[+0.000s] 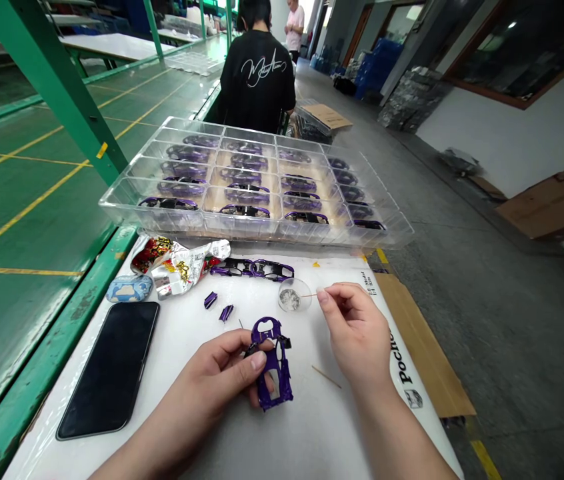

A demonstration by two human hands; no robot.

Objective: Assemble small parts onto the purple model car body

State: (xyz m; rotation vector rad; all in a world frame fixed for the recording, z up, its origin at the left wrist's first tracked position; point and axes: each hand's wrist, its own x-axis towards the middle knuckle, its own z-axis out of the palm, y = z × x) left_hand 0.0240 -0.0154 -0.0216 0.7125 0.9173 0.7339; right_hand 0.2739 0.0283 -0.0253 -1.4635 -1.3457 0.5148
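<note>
My left hand (232,373) grips a purple plastic car-body frame (273,367) with black parts at its sides, held above the white work surface (307,433). Between the thumb and forefinger of my right hand (357,327) is a thin wooden stick (308,295). Its far end reaches over a small round clear dish (290,300) with clear material inside. Two small purple pieces (211,300) lie left of the dish. Behind them, two more purple and black frames (273,269) sit side by side. Another thin stick (327,377) lies between my hands.
A clear compartment tray (262,230) with several purple and black frames stands at the back. On the left are a black phone (109,370), a blue patterned case (130,289) and a crumpled snack wrapper (179,267). A person in black (257,80) is beyond the tray.
</note>
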